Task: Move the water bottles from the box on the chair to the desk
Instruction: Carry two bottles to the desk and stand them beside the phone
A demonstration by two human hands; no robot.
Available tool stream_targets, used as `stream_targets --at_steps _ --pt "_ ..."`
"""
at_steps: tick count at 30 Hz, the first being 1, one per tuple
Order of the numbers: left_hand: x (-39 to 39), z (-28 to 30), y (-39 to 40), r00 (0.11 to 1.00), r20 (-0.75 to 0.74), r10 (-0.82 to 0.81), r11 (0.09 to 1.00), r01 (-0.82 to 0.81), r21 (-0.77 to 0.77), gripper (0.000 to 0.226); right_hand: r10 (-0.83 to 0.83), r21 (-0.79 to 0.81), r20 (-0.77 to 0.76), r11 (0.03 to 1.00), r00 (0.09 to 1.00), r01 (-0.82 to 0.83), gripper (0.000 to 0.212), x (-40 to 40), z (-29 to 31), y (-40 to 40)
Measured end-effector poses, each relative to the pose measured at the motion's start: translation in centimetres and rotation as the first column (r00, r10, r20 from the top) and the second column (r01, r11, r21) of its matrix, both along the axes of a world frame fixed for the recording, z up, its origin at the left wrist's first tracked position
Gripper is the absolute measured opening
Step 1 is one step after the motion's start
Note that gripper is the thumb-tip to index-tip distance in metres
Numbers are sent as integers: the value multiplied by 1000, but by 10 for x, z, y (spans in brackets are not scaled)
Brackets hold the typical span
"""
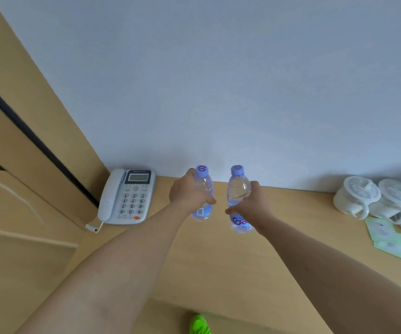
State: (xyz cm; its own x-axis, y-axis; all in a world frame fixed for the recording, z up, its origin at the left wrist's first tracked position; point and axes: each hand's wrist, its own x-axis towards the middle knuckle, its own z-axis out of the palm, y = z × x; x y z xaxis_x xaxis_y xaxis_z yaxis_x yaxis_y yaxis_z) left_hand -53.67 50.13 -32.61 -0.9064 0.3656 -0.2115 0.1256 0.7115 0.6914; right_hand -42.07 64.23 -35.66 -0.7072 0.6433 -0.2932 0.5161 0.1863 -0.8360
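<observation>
— What have your hands got right now?

— My left hand (pixel 189 192) is wrapped round the middle of one water bottle (pixel 203 189), thumb curled across the front. My right hand (pixel 250 201) grips a second water bottle (pixel 239 196) the same way, from its right side. Both bottles stand upright, close beside each other but apart, over the far part of the worktop (pixel 206 261), near the wall (pixel 218 92).

— Are they resting on the worktop?

— I cannot tell whether their bases touch it or sit just above it.

— What is in the bottles?

— Clear water, nearly up to the shoulder in the right one. Each has a purple cap and a blue label low on the body; the caps are on.

— What stands around them?

— To the left, a grey desk telephone (pixel 127 196) sits against the wall, its handset in the cradle and its cord end at the near corner. It is near my left hand but not touching it. Well off to the right are two white lidded cups (pixel 375 198), touching one another, handles toward me. Just in front of them lie pale green sachets (pixel 387 237). What the cups hold is hidden by the lids.

— Anything between the bottles and you?

— Only my own forearms. Something bright green (pixel 199 325) shows below the worktop's near edge; I cannot tell what it is.
</observation>
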Motion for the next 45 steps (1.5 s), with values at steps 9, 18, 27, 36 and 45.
stream_targets --at_steps 9,18,27,36,45 --pt "-65 -42 25 995 21 -101 995 101 22 55 -207 64 60 977 977 203 69 -41 -38 5" --pt "-81 -64 40 982 -168 -88 988 108 114 65 -225 88 -27 970 974 226 83 -81 -49 19" --pt "-91 -70 31 996 -46 -71 970 79 229 57 0 255 131 966 991 -33 70 -75 -47 20" --pt "-83 -61 36 998 20 67 967 -70 244 75 -67 144 160 989 985 44 63 -55 -43 22" --pt "-87 -63 39 989 140 -45 937 -7 349 65 -79 -5 47 997 996 80 60 -55 -45 34"
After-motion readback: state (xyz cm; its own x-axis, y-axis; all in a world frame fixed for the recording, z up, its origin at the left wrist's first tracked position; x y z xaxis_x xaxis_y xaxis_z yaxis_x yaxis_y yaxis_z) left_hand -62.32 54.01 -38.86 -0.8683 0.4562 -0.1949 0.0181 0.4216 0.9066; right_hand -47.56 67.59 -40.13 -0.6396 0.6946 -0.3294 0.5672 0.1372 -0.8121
